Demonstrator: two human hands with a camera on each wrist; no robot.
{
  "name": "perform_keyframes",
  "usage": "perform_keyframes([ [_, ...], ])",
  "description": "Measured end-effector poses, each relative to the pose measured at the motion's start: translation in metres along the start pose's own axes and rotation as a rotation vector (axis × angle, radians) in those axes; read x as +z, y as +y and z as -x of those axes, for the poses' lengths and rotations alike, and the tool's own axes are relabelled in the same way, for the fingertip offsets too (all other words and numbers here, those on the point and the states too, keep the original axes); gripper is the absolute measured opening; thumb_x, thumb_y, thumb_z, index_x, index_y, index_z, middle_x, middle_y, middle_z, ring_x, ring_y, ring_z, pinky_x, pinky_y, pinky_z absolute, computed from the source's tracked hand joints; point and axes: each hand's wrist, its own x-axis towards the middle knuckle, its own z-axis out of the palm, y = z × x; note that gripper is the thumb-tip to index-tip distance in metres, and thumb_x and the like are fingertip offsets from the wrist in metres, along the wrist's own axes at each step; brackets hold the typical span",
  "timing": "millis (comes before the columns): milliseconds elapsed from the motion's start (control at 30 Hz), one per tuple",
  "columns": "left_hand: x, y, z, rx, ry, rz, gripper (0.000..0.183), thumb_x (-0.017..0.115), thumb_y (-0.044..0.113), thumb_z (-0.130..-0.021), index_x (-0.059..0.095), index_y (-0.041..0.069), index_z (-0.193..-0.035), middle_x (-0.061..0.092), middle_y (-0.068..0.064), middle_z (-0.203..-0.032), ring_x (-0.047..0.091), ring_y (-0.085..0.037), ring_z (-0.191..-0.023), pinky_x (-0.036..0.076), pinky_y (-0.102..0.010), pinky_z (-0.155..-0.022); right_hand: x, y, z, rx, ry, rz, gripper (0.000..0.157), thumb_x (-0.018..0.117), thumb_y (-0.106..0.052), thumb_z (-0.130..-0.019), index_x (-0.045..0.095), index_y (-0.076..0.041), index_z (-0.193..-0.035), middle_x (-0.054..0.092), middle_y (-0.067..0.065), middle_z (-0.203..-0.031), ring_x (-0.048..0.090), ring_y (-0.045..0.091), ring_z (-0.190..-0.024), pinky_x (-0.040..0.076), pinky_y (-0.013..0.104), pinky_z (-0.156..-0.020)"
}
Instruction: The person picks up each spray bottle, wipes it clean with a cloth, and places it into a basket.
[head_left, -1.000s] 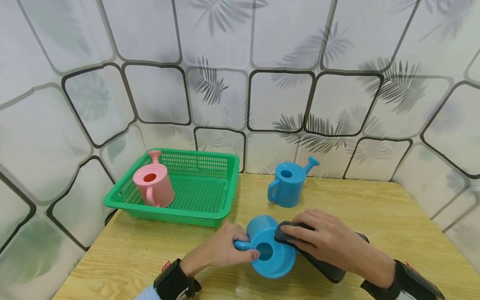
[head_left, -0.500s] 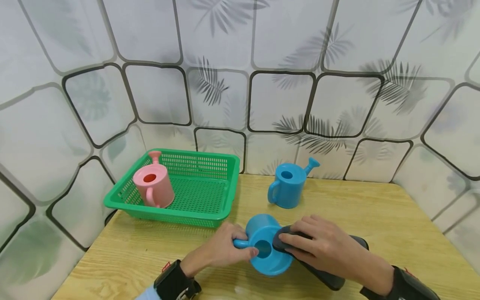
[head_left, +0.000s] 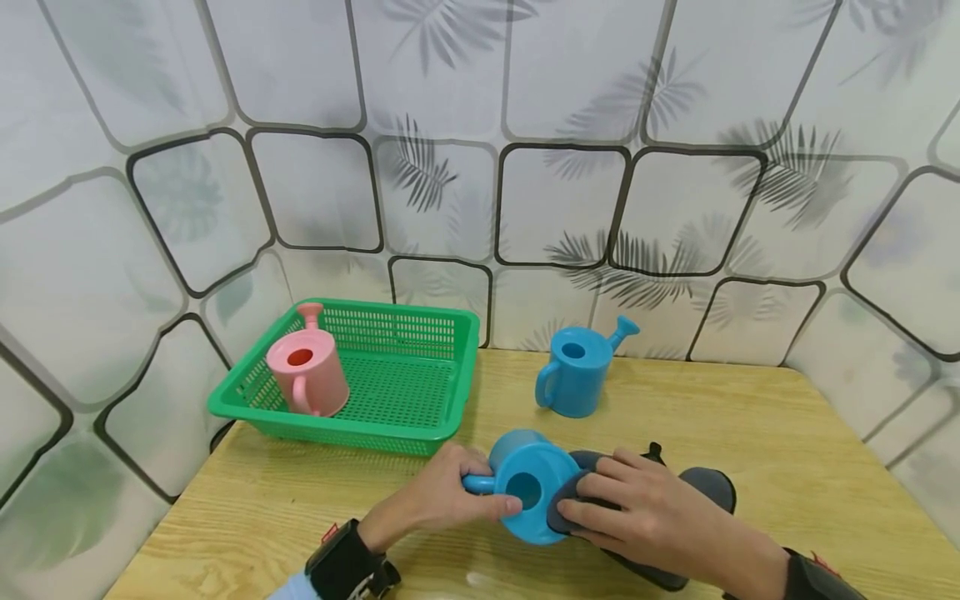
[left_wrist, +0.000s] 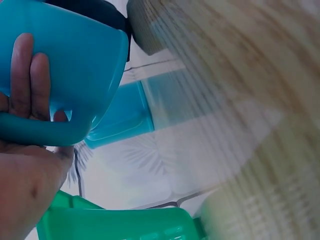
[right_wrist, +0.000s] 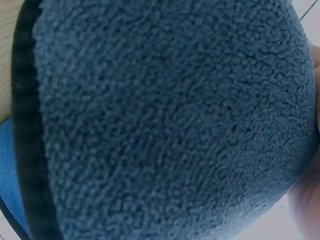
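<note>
Cloth [right_wrist: 165,120] gripped in the right hand [head_left: 645,510] meets the near blue watering can [head_left: 540,467], whose handle the left fingers hold. Even pressure around the rim, handle braced, should serve. Room opens rightward along the desk [head_left: 772,433]; the green basket [head_left: 322,427] and far blue can [head_left: 579,387] limit reach beyond.

In the right hand [head_left: 637,510], the cloth [right_wrist: 160,120] is rough, matt, the watering can [head_left: 551,477] beside it smooth, glossy plastic, the counter [head_left: 787,442] wood-grained.
</note>
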Motion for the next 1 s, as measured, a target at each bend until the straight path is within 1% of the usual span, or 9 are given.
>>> perform_keyframes([
  [133,-0.003,0.001,-0.002,0.040,-0.009,-0.150,0.048,0.073,0.036,-0.082,0.051,0.013,-0.047,0.044,0.004,-0.043,0.047,0.001,-0.051,0.044,-0.023,-0.068,0.000,0.002,0.000,0.015,0.047,-0.051,0.025,0.055,-0.029,-0.099,0.072,-0.013,-0.109,0.069,-0.002,-0.094,0.056,0.012,-0.073,0.050,0.026,-0.058],
  [267,-0.003,0.004,-0.005,0.113,-0.085,-0.345,0.046,0.071,0.043,-0.081,0.047,0.017,-0.051,0.042,0.008,-0.045,0.040,0.004,-0.050,0.042,-0.033,-0.080,-0.004,0.010,0.003,0.057,0.094,-0.107,0.031,0.048,-0.028,-0.102,0.072,-0.011,-0.110,0.069,0.001,-0.095,0.058,0.013,-0.076,0.052,0.026,-0.060],
  [400,0.003,0.012,-0.006,0.253,-0.185,-0.527,0.050,0.070,0.046,-0.080,0.040,0.019,-0.052,0.037,0.010,-0.048,0.040,0.000,-0.059,0.044,-0.038,-0.090,-0.010,0.023,0.005,0.113,0.094,-0.139,0.034,0.046,-0.029,-0.102,0.071,-0.009,-0.112,0.069,0.003,-0.096,0.059,0.013,-0.079,0.053,0.026,-0.063],
  [467,0.007,0.016,-0.006,0.338,-0.212,-0.617,0.049,0.069,0.048,-0.080,0.039,0.020,-0.053,0.037,0.011,-0.050,0.041,-0.002,-0.064,0.045,-0.036,-0.093,-0.012,0.030,0.004,0.153,0.057,-0.129,0.038,0.043,-0.032,-0.103,0.071,-0.009,-0.113,0.068,0.002,-0.098,0.059,0.013,-0.082,0.053,0.026,-0.064],
  [500,0.009,0.019,-0.007,0.376,-0.215,-0.653,0.048,0.069,0.049,-0.079,0.039,0.022,-0.053,0.038,0.012,-0.050,0.042,-0.003,-0.065,0.045,-0.035,-0.093,-0.012,0.033,0.003,0.169,0.034,-0.121,0.034,0.047,-0.030,-0.102,0.070,-0.009,-0.114,0.068,0.003,-0.099,0.060,0.013,-0.083,0.054,0.026,-0.065],
  [600,0.013,0.026,-0.008,0.451,-0.222,-0.723,0.047,0.069,0.049,-0.077,0.037,0.023,-0.054,0.036,0.012,-0.052,0.040,-0.005,-0.065,0.045,-0.030,-0.092,-0.012,0.041,-0.002,0.223,-0.054,-0.095,0.025,0.065,-0.020,-0.093,0.069,-0.010,-0.116,0.067,0.002,-0.101,0.059,0.013,-0.085,0.055,0.030,-0.064],
  [700,0.017,0.030,-0.010,0.491,-0.216,-0.771,0.047,0.068,0.049,-0.075,0.035,0.023,-0.055,0.036,0.012,-0.053,0.040,-0.005,-0.065,0.046,-0.028,-0.088,-0.009,0.045,-0.010,0.244,-0.114,-0.064,0.040,0.078,-0.003,-0.076,0.070,-0.010,-0.114,0.063,0.003,-0.099,0.057,0.014,-0.082,0.054,0.032,-0.062],
  [733,0.018,0.031,-0.010,0.503,-0.213,-0.790,0.047,0.067,0.049,-0.075,0.035,0.023,-0.055,0.036,0.013,-0.054,0.040,-0.005,-0.065,0.046,-0.027,-0.087,-0.007,0.045,-0.013,0.244,-0.130,-0.050,0.041,0.079,-0.002,-0.074,0.070,-0.011,-0.113,0.062,0.002,-0.097,0.055,0.014,-0.080,0.053,0.032,-0.061],
  [1000,0.021,0.032,-0.010,0.533,-0.182,-0.847,0.044,0.065,0.048,-0.074,0.034,0.023,-0.055,0.033,0.013,-0.054,0.040,-0.005,-0.065,0.046,-0.025,-0.080,-0.002,0.038,-0.021,0.212,-0.165,-0.028,0.034,0.079,-0.005,-0.074,0.071,-0.011,-0.107,0.055,0.002,-0.089,0.050,0.013,-0.072,0.049,0.031,-0.058],
])
